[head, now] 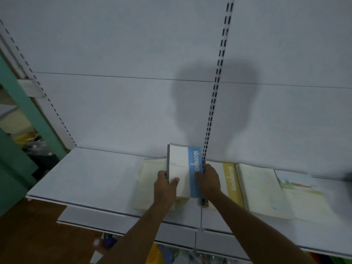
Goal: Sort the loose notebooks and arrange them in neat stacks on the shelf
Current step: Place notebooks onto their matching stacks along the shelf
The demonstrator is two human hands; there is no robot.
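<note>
While both hands, left and right, grip a white notebook with blue band upright, bare shelf lies leftward; flat notebooks crowd rightward.

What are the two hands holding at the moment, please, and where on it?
A white-and-blue notebook: the left hand grips its left edge, the right hand its blue right edge.

blue-white notebook | tilted above shelf | notebooks flat
</note>
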